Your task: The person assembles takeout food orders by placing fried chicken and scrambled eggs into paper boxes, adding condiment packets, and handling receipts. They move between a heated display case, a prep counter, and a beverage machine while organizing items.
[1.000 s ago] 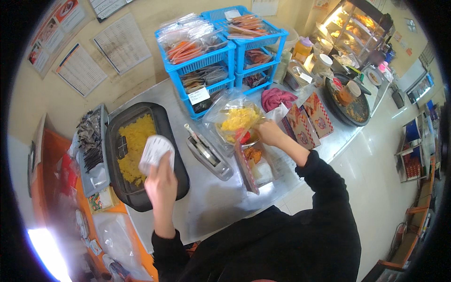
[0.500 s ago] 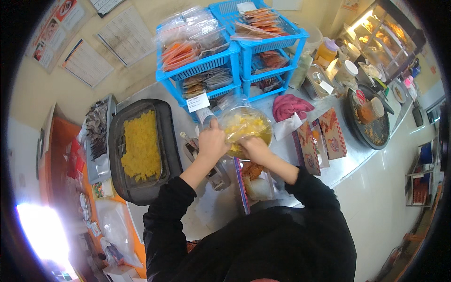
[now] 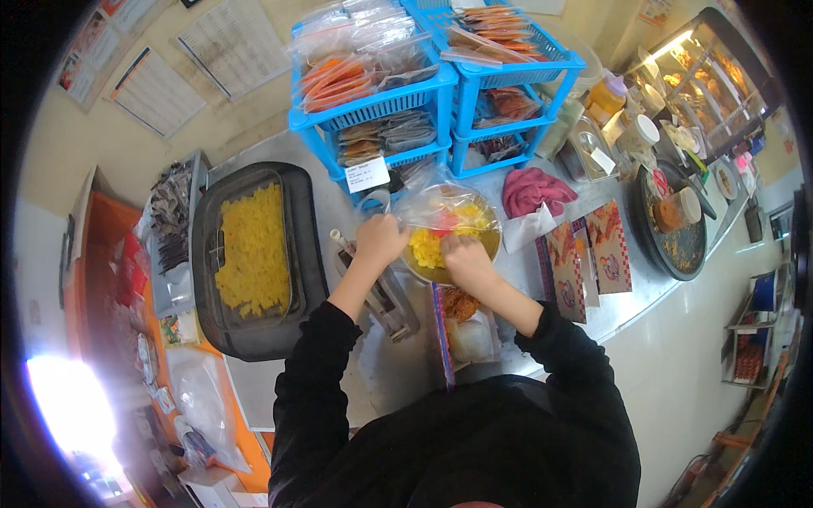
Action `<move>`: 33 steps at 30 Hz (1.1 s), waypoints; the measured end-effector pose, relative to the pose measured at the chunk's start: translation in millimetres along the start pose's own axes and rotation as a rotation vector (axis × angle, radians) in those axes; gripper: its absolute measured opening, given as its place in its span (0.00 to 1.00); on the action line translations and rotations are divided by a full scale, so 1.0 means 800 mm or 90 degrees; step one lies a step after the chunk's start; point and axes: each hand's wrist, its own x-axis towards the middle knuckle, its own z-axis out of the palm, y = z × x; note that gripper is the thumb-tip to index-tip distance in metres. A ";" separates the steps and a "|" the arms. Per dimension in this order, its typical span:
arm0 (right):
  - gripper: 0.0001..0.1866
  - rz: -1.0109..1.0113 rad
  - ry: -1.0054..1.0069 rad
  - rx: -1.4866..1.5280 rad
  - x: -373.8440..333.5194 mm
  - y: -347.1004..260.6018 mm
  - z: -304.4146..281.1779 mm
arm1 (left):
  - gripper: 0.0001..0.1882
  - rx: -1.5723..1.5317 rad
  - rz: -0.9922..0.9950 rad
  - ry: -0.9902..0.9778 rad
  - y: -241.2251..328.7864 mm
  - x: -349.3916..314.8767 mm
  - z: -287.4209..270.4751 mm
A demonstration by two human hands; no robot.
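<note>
Both hands at frame centre, on a clear plastic bag (image 3: pixel 446 222) of yellow food lying on the steel worktop (image 3: pixel 542 271). Left hand (image 3: pixel 380 240): fingers closed on the bag's left edge. Right hand (image 3: pixel 465 258): fingers curled onto the bag's lower right side, over the yellow contents. Black tray of yellow pieces (image 3: pixel 254 254) left of centre. Blue basket shelves (image 3: pixel 423 85) at upper centre. Pink cloth (image 3: pixel 532 190) just right of the bag. Heat sealer (image 3: pixel 381 292) below the left hand.

Steel counter (image 3: pixel 584 317) under black tray (image 3: pixel 309 254) (yellow pieces), blue baskets (image 3: pixel 440 93), pink cloth (image 3: pixel 532 188)
</note>
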 end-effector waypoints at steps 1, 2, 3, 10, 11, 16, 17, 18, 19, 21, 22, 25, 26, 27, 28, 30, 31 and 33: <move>0.09 -0.024 -0.035 0.007 -0.001 -0.001 -0.001 | 0.18 0.001 0.011 0.019 -0.004 0.002 0.009; 0.09 -0.053 -0.071 0.013 -0.001 -0.004 -0.007 | 0.16 0.000 0.018 0.041 -0.007 0.003 0.017; 0.10 -0.081 -0.107 0.020 -0.002 -0.006 -0.011 | 0.14 0.000 0.025 0.062 -0.010 0.003 0.025; 0.08 -0.068 -0.187 0.243 -0.022 0.019 -0.019 | 0.12 0.002 0.009 0.043 -0.008 0.003 0.024; 0.07 -0.068 -0.187 0.270 -0.026 0.021 -0.020 | 0.12 -0.002 0.009 0.040 -0.007 0.003 0.026; 0.10 0.149 -0.180 0.593 -0.018 0.028 -0.018 | 0.11 -0.003 0.006 0.050 0.002 0.006 0.021; 0.12 0.274 -0.244 0.669 -0.008 0.037 -0.026 | 0.11 -0.008 0.011 0.052 0.003 0.006 0.016; 0.13 0.400 -0.308 0.741 -0.004 0.043 -0.032 | 0.11 -0.013 0.016 0.053 0.003 0.007 0.011; 0.13 0.425 -0.304 0.796 -0.005 0.050 -0.034 | 0.11 -0.015 0.020 0.048 0.004 0.008 0.006; 0.12 0.477 -0.298 0.905 -0.012 0.061 -0.037 | 0.11 -0.022 0.028 0.032 0.006 0.009 0.000; 0.12 0.455 -0.264 0.884 -0.015 0.060 -0.035 | 0.11 -0.022 0.028 0.026 0.007 0.009 -0.002; 0.11 0.337 -0.142 0.754 -0.029 0.047 -0.032 | 0.11 -0.024 0.033 0.012 0.013 0.012 -0.011; 0.11 0.263 -0.094 0.664 -0.030 0.032 -0.035 | 0.11 -0.029 0.030 0.008 0.015 0.012 -0.014; 0.11 0.189 -0.049 0.576 -0.029 0.018 -0.039 | 0.12 -0.033 0.027 0.003 0.017 0.012 -0.015; 0.09 0.115 -0.043 0.464 -0.026 0.008 -0.050 | 0.11 -0.033 0.024 0.007 0.020 0.012 -0.017; 0.09 0.028 -0.092 0.369 -0.023 -0.002 -0.058 | 0.11 -0.034 0.021 0.016 0.027 0.013 -0.020; 0.08 -0.015 -0.116 0.321 -0.021 -0.007 -0.064 | 0.11 -0.026 0.018 0.010 0.028 0.016 -0.018; 0.09 -0.031 -0.127 0.401 -0.015 -0.012 -0.076 | 0.11 -0.009 0.011 0.001 0.029 0.020 -0.019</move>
